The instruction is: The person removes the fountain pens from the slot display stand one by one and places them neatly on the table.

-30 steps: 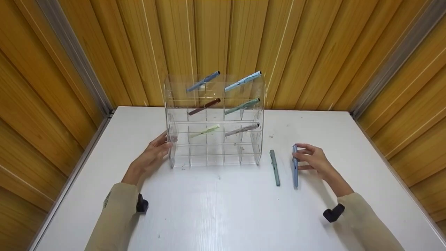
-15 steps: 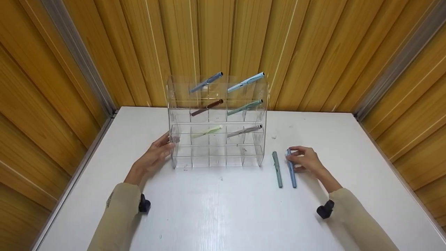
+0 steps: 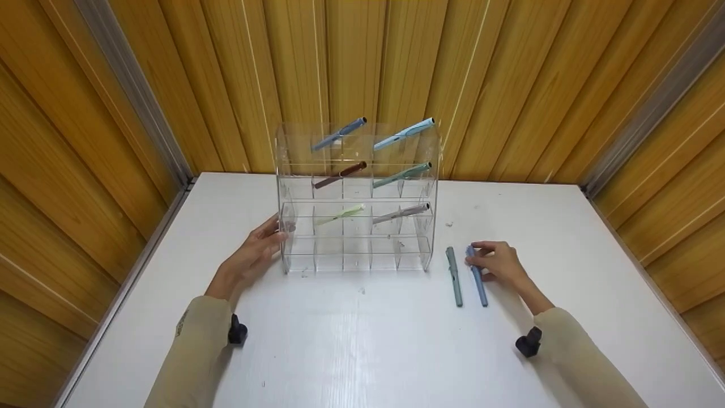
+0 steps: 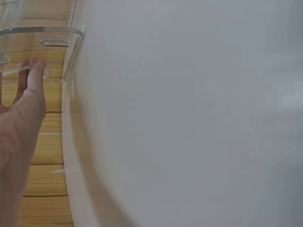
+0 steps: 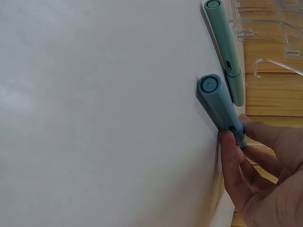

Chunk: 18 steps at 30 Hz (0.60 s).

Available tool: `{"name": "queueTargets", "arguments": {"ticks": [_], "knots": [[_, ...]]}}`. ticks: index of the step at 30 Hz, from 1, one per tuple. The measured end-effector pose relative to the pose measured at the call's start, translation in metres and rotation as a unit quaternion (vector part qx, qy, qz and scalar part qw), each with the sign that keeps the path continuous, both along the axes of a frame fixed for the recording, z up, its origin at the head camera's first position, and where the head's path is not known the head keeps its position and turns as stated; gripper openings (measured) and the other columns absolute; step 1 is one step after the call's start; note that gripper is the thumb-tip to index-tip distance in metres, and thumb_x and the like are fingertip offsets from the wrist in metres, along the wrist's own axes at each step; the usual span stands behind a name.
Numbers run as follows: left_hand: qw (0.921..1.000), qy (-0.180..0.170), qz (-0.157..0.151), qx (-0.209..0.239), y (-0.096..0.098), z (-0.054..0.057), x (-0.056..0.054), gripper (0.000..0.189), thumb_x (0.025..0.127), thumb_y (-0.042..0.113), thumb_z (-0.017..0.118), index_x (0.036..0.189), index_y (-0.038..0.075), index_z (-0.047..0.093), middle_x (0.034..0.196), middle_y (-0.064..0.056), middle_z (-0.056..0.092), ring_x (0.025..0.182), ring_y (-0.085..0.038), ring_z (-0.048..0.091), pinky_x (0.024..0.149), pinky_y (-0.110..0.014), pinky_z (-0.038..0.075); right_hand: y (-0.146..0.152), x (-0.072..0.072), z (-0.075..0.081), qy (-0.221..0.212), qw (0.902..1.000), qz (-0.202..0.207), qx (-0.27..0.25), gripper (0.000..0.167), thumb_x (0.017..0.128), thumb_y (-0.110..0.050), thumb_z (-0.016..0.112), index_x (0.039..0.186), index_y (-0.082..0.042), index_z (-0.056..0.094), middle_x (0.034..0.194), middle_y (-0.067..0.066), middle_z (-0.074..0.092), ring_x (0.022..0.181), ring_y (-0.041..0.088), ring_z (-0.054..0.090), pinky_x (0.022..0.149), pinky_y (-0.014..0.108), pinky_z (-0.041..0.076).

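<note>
A clear acrylic pen rack point(image 3: 357, 200) stands toward the back of the white table. My left hand point(image 3: 249, 255) rests against its left side, fingers fairly straight; the left wrist view shows fingertips point(image 4: 37, 71) at the clear panel. To the right of the rack, my right hand point(image 3: 498, 263) pinches a blue pen point(image 3: 480, 290) near its far end between thumb and fingers. In the right wrist view the pen's near end points at the camera. Beside it a sage-green pen point(image 3: 455, 279) lies on the table, almost parallel, between the blue pen and the rack.
Pens lean in the rack's tiers: a dark blue pen point(image 3: 340, 134) and light blue pen point(image 3: 403, 134) on top, a brown pen point(image 3: 340, 175) and green pen point(image 3: 402, 174) below, then a yellow-green pen point(image 3: 341, 214) and greyish pen point(image 3: 402, 212). Wood-look walls point(image 3: 351, 68) surround the table.
My right hand has moved the blue pen left, closer to the sage-green pen, and its far end has swung left. My left hand stays at the rack. The head view has shifted slightly.
</note>
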State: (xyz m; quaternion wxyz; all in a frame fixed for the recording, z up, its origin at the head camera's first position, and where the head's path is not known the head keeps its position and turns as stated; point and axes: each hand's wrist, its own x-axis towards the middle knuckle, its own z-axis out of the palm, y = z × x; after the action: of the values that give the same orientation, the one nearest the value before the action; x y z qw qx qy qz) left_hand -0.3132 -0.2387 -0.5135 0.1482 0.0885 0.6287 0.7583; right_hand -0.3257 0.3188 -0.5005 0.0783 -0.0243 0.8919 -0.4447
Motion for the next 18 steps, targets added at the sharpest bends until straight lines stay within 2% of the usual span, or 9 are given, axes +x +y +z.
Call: {"name": "queueTargets", "arguments": {"ticks": [9,18], "knots": [[0.9999,0.003,-0.003,0.011,0.0004,0.0013,0.0003,0.078,0.102,0.018,0.061,0.165,0.016,0.015,0.169,-0.013,0.021,0.158,-0.032,0.022,0.130,-0.050,0.017,0.0018,0.0001,0.0008,0.001,0.9999,0.003,0.015,0.057,0.093,-0.015,0.074,0.140,0.010,0.054,0.119,0.028,0.061,0.073,0.009,0.067,0.061,0.027,0.062],[1.0000,0.007,-0.005,-0.004,0.0000,0.0001,-0.0007,0.078,0.104,0.017,0.059,0.166,0.017,0.012,0.170,-0.012,0.019,0.159,-0.032,0.017,0.131,-0.050,0.013,0.0004,0.0041,0.0024,0.001,0.9997,0.002,0.024,0.057,0.094,-0.016,0.073,0.140,0.010,0.054,0.119,0.028,0.062,0.077,0.011,0.067,0.061,0.026,0.062]]}}
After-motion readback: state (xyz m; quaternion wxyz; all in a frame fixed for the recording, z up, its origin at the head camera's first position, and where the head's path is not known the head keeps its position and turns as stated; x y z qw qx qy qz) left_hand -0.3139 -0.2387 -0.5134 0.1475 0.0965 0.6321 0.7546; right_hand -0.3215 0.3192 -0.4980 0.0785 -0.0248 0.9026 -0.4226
